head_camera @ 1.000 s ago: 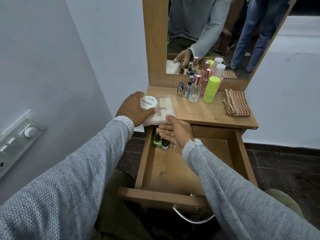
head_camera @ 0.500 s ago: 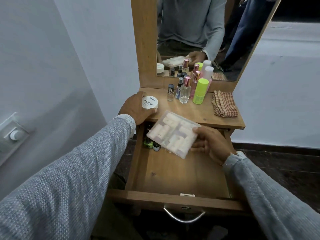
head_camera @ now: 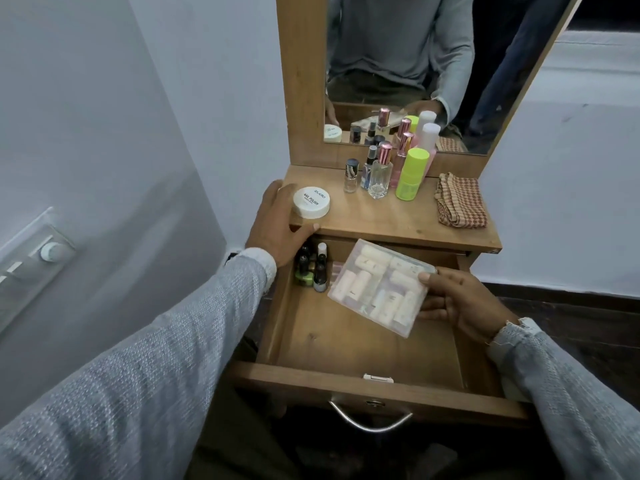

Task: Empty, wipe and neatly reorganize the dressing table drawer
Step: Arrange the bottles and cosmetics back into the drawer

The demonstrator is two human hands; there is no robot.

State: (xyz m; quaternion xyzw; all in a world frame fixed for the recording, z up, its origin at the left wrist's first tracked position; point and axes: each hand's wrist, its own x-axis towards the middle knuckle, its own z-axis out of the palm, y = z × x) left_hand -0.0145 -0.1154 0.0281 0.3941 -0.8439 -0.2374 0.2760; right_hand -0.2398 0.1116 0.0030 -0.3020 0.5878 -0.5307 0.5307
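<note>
The clear plastic case [head_camera: 380, 285] of small pale containers is held tilted above the open drawer [head_camera: 367, 337], pinched at its 3 o'clock edge by the right hand [head_camera: 460, 303], thumb on top and fingers beneath. The left hand [head_camera: 277, 223] is curved about the white nail-polish tub [head_camera: 311, 201] at the tabletop's [head_camera: 398, 223] 9 o'clock edge; whether the tub is actually gripped cannot be told. Small bottles [head_camera: 313, 268] are stood in the drawer's 11 o'clock corner. It is judged that the case should be levelled and set flat at 3 o'clock of them, kept parallel to the drawer wall.
</note>
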